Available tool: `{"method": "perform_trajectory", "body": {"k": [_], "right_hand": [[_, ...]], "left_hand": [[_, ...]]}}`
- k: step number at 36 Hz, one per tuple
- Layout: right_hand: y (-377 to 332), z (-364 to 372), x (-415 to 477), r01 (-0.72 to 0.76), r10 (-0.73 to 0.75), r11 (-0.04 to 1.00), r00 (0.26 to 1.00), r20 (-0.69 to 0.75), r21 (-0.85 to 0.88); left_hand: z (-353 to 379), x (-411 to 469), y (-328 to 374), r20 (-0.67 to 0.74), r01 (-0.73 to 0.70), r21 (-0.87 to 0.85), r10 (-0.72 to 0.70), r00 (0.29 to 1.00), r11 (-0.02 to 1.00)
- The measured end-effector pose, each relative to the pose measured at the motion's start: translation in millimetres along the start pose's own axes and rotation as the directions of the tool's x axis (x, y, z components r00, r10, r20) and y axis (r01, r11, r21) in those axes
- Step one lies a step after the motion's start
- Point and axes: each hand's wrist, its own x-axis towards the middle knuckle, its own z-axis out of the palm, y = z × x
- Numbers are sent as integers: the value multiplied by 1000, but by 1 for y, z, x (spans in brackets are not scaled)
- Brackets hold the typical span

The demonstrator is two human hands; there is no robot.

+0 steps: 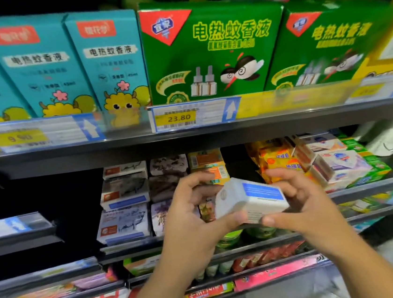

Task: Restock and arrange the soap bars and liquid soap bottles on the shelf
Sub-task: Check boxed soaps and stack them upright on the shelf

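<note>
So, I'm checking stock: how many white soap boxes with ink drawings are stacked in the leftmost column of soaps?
3: the top box, the middle box directly beneath it, and the bottom box lowest. More may be hidden behind them.

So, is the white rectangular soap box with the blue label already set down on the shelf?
No, left hand and right hand both grip the white soap box in front of the shelf.

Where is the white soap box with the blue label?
Head view, just right of centre: the white soap box is held between left hand and right hand, in front of the stacked soap bars.
</note>
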Motion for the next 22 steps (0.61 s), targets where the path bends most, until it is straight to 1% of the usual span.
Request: {"method": "perform_trajectory", "body": {"k": [4, 6, 8, 10, 11, 12, 14, 17, 20, 22], "right_hand": [[-18, -15, 0, 128, -122, 988, 990, -66, 91], [-26, -11, -2, 181, -176, 981, 982, -73, 74], [-31, -1, -6, 192, -193, 981, 981, -19, -28], [-31, 6, -10, 172, -163, 967, 985, 63, -189], [-30, 4, -12, 170, -158, 958, 985, 72, -232], [-30, -1, -13, 173, -164, 957, 985, 57, -234], [-30, -20, -14, 208, -212, 967, 977, -9, -150], [-31, -56, -15, 232, -224, 971, 966, -127, 52], [-30, -78, -14, 147, -137, 987, 982, -133, 63], [-26, -84, -12, 64, -47, 991, 989, -142, 118]], "left_hand": [[11, -5, -9, 64, 28, 86, -33, 997, 996], [21, -6, -13, 109, 62, 123, -76, 991, 990], [32, -7, -18, 154, 86, 159, -111, 982, 984], [43, -6, -20, 201, 102, 138, -129, 971, 985], [48, -5, -20, 221, 100, 134, -128, 967, 986], [52, -2, -18, 228, 89, 144, -120, 966, 986], [59, 6, -13, 218, 68, 157, -101, 971, 985], [65, 19, -11, 154, 52, 87, -65, 986, 995], [75, 27, -7, 119, 45, -23, -42, 992, 999], [84, 33, -1, 124, 86, -63, -78, 989, 994]]}}
